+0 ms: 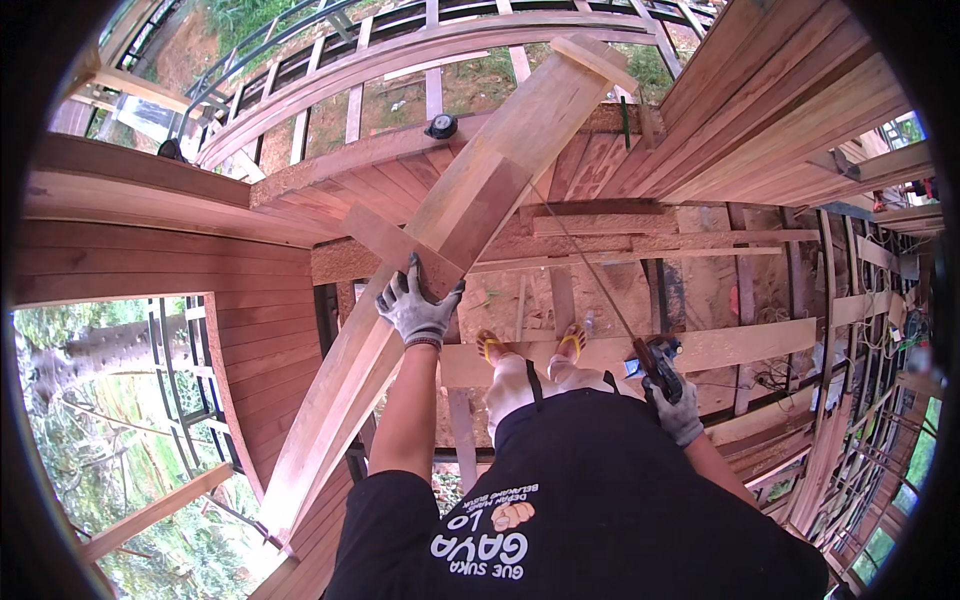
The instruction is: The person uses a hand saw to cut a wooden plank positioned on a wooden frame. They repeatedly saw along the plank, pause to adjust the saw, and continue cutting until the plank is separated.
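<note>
A long pale plank [350,345] runs diagonally from the lower left to the upper middle. Across it lies a short flat piece of wood [385,238]. My left hand [415,308], in a grey and black glove, presses on this short piece with thumb and fingers spread. Off to the right, my gloved right hand [680,412] is closed round the dark handle of a handsaw [592,270]. Its blade shows nearly edge-on as a thin line, reaching up to the plank's right edge. Whether the teeth touch the wood I cannot tell.
A black tape measure [440,126] sits on the ledge beyond the plank. My feet in yellow sandals [488,346] stand on a cross board [720,350], with gaps between the floor beams. Plank walls [265,360] rise at the left, and a slatted frame [355,105] stands at the back.
</note>
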The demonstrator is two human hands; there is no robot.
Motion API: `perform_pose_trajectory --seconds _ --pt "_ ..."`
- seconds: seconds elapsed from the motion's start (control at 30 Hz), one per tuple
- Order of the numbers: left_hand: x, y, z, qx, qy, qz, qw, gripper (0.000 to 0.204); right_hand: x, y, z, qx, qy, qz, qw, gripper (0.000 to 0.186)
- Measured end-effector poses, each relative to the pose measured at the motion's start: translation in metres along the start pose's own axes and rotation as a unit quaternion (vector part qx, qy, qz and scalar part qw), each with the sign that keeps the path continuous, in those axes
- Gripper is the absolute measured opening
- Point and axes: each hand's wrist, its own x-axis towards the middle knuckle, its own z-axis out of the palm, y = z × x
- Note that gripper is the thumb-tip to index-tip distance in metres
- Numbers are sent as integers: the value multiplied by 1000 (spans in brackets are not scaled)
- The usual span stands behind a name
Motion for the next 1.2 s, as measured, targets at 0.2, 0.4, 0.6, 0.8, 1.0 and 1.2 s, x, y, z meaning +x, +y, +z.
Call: perform_pose_trajectory --seconds 0.2,0.4,0.6,0.8,1.0,1.2 --pt "0 1 1 1 6 -4 1000 101 29 -49 -23 37 -93 -123 987 36" --pt "0 -1 6 4 6 0 1000 100 45 -57 -24 -103 -170 -228 953 31" --pt "-1 -4 10 1 23 4 1000 99 50 -61 -20 -82 -144 -256 952 34" --pt "2 1 8 8 10 -5 1000 99 83 -105 8 -17 -157 -246 956 48" --pt "-1 -1 9 15 13 -12 1000 98 73 -100 -24 -2 -132 -278 951 54" --pt "1 1 7 7 -4 -14 1000 101 103 -112 35 6 -85 -322 943 47"
